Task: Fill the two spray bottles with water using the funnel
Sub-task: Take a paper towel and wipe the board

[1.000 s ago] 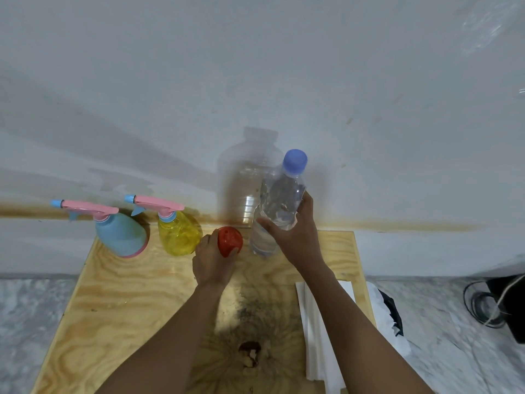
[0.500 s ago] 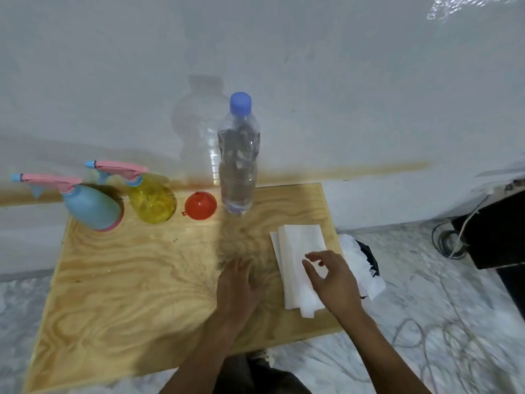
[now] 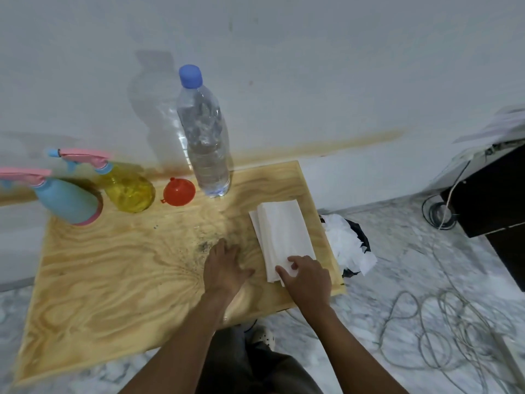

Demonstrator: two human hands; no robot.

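A blue spray bottle and a yellow spray bottle, both with pink trigger heads, stand at the back left of the wooden table. A red funnel lies mouth-down beside the yellow one. To its right stands a clear water bottle with a blue cap on. My left hand rests flat on the table, fingers spread. My right hand touches the near end of a folded white paper towel stack.
A white wall rises right behind the table. A black bin bag with crumpled white paper sits on the floor off the table's right edge. Loose cables lie on the marble floor, and a dark cabinet stands at far right.
Both hands let go of the funnel and water bottle and came back toward me. The left now lies on the table, the right reached the paper towels. The view tilted down.
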